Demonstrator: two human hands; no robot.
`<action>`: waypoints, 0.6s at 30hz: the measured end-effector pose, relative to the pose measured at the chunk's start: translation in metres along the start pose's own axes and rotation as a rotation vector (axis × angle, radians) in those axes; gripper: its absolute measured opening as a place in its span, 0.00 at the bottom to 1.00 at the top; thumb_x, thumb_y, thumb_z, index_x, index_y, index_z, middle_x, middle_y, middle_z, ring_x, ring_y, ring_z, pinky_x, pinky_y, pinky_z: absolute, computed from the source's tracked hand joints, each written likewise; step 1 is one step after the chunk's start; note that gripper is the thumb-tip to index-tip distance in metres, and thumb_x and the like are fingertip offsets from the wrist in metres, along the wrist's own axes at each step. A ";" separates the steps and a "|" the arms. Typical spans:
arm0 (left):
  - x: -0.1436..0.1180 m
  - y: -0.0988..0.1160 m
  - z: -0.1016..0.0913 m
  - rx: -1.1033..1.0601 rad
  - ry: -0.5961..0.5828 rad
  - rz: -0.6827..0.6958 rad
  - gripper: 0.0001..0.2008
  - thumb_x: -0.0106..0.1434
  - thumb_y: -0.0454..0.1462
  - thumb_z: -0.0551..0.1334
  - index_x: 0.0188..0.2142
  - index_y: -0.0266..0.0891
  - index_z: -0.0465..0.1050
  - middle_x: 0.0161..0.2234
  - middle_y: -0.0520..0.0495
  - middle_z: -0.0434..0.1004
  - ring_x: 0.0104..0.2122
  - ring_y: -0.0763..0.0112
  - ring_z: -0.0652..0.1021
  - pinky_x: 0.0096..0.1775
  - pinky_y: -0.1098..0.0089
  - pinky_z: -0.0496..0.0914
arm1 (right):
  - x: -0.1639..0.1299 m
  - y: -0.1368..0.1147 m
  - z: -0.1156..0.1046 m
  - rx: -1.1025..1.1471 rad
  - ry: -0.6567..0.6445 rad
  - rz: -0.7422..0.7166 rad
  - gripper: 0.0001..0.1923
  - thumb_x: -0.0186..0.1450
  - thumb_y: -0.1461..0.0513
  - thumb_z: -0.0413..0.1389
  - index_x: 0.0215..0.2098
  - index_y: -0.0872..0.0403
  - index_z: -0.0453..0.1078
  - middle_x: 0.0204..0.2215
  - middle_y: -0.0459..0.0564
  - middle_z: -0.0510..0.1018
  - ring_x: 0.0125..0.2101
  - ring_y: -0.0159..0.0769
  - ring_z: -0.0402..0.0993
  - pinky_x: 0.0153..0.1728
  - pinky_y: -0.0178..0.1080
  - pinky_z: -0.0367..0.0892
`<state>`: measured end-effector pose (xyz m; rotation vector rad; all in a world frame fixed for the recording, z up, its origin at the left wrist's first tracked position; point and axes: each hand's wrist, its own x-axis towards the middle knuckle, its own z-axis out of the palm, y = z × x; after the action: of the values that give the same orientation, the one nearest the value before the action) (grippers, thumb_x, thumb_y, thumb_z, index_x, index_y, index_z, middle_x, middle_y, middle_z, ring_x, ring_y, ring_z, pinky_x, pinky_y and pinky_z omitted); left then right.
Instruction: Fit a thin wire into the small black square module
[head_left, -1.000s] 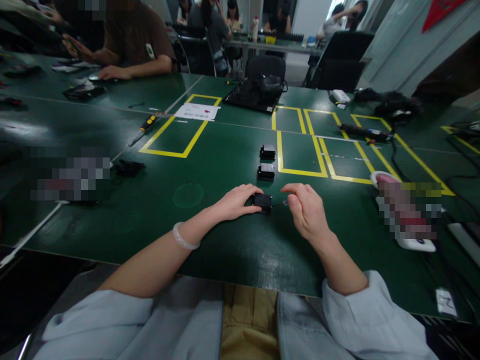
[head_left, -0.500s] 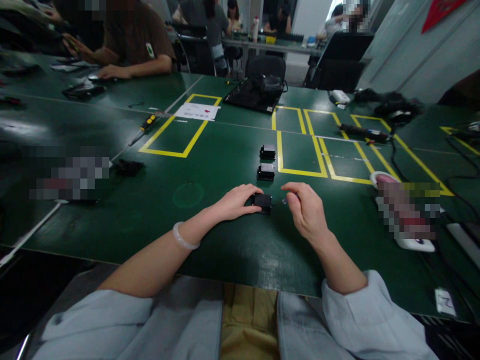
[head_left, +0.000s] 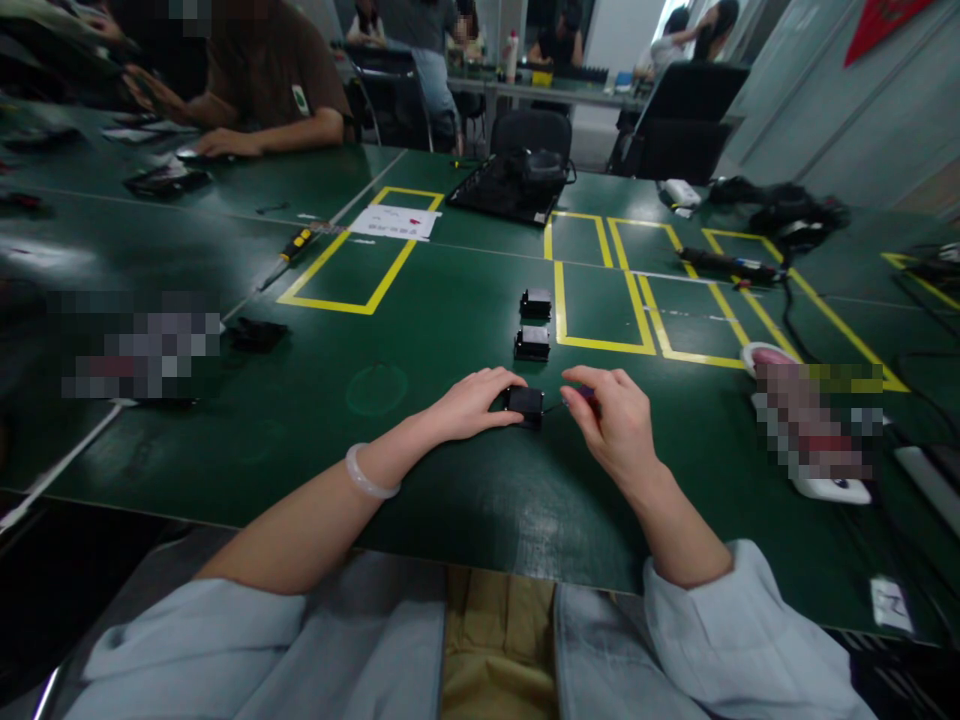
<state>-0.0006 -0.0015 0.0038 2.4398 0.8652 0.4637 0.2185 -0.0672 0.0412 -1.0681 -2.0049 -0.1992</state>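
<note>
A seated person in a pale work coat steadies a small black rectangular plastic module on the dark green table mat, just in front of the table's near edge. The left hand lies flat over the module's left end, fingers curled loosely around it and thumb at its near side, pinning it down rather than lifting it. The right hand sits just to the module's right, thumb and forefinger pinched on a thin dark tool (too small to identify) whose tip points left at the module's right face; the other fingers are half-curled. The tool's long axis runs roughly left to right, in line with the module. Two similar black modules stand in a row farther up the mat, beside yellow tape boxes. Another person works at the far left corner.
</note>
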 end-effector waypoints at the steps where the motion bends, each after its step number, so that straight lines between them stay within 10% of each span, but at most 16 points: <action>1: 0.000 0.000 0.000 0.001 -0.003 0.000 0.18 0.65 0.46 0.61 0.51 0.42 0.67 0.48 0.44 0.72 0.47 0.59 0.72 0.48 0.62 0.66 | 0.000 0.000 0.000 -0.003 -0.009 0.010 0.08 0.67 0.61 0.53 0.45 0.51 0.67 0.35 0.49 0.80 0.29 0.33 0.73 0.33 0.38 0.65; 18: -0.002 -0.003 0.000 0.018 0.007 0.017 0.18 0.65 0.46 0.61 0.51 0.41 0.67 0.47 0.45 0.73 0.46 0.60 0.72 0.47 0.63 0.66 | -0.001 0.002 0.003 -0.045 0.011 0.042 0.11 0.69 0.62 0.50 0.49 0.52 0.66 0.36 0.50 0.80 0.29 0.34 0.72 0.33 0.38 0.64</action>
<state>-0.0034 -0.0005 0.0021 2.4647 0.8554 0.4725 0.2182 -0.0650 0.0383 -1.1344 -1.9742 -0.2288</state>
